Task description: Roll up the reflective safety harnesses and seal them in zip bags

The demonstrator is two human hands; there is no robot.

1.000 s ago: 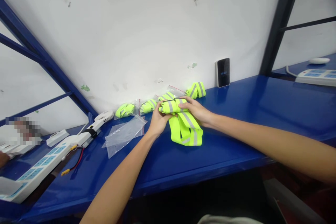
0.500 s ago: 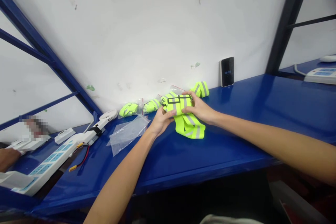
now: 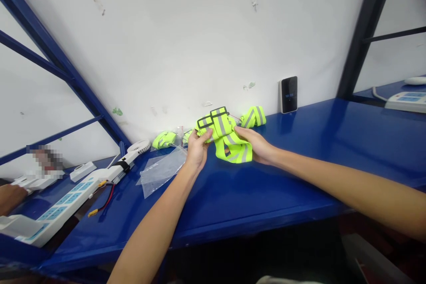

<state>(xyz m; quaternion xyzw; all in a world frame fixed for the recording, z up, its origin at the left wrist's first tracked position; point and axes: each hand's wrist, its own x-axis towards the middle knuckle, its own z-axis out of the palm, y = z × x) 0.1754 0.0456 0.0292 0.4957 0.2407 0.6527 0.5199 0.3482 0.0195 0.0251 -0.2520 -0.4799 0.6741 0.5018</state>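
Head view: we look down at a blue steel bench [image 3: 266, 195] with our two bare hands over it. Our left hand [image 3: 197, 151] is raised, thumb and fingers pinching the doubled end of a neon-yellow reflective strap vest [image 3: 234, 151] just below its two black rectangular buckles [image 3: 211, 117]. Our right hand [image 3: 254, 144] lies open, fingers slightly spread on the strap's lower folds; from here we cannot quite tell whether it grips them or only rests on them. The vest's grey-striped bands lie in a loose heap on the bench right under our hands. Behind it, by the white wall, lie a rolled yellow band [image 3: 253, 117] and a bagged bundle [image 3: 163, 140]. A flat clear plastic bag [image 3: 161, 172] lies just left of our left wrist. Further left are a white power strip [image 3: 66, 204], a red-and-black wire [image 3: 103, 202] and a small white fan [image 3: 139, 145]. A black device [image 3: 288, 94] stands against the wall, and a co-worker's hand [image 3: 9, 197] shows at the far left edge.
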